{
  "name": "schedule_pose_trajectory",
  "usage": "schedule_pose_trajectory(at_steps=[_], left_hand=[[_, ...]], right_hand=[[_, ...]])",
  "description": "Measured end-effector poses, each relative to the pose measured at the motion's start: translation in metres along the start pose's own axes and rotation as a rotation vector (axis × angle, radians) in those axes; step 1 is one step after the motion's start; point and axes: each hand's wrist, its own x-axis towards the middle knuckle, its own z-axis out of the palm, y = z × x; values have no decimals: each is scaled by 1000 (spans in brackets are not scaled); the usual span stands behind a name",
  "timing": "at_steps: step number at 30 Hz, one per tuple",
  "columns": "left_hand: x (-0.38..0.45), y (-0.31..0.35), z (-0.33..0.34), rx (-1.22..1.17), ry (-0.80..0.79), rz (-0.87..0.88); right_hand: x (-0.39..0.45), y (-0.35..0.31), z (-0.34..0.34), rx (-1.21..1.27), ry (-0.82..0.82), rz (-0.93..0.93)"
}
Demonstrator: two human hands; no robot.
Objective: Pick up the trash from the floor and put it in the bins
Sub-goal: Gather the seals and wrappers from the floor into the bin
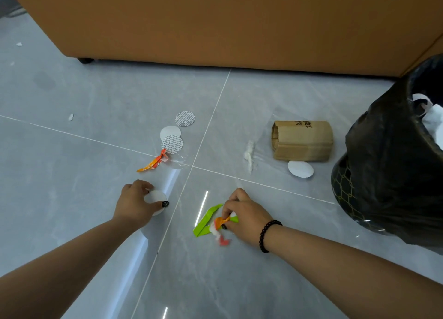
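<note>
My left hand (136, 203) pinches a white round paper disc (155, 197) just above the grey tile floor. My right hand (247, 214) pinches an orange-and-white wrapper (219, 225), with a green folded paper strip (206, 220) lying under it. Further out on the floor lie another orange wrapper (153, 162), two printed round discs (172, 144) (185, 119), a plain white disc (169, 132), a white tissue scrap (249, 154), a brown cardboard box (302, 141) and a white disc (300, 169) in front of it. The bin (388, 165) with a black bag stands at the right.
An orange-brown sofa (239, 23) blocks the far side, with a black foot (85, 60) at its left corner. Small white scraps (71, 117) (19, 44) lie at the far left. Clear plastic film (263, 148) lies flat around the box. White paper shows inside the bin.
</note>
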Motion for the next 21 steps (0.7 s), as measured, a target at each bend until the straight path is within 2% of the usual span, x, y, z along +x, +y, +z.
schedule_pose_trajectory(at_steps=[3,7,10,16,21], left_hand=[[1,-2,1,-47,-29,-18],[-1,-2,3,-65,-47,-24],[-5,-1,4,-42,-12,-4],[-14,2,6,-44,-2,-27],[-11,0,6,-111,-6,-48]], right_hand=[[6,6,-6,80,107,3],[25,12,-27,157,383,55],[39,17,-45,156,480,115],[53,20,-54,104,363,202],[53,17,-52,83,341,264]])
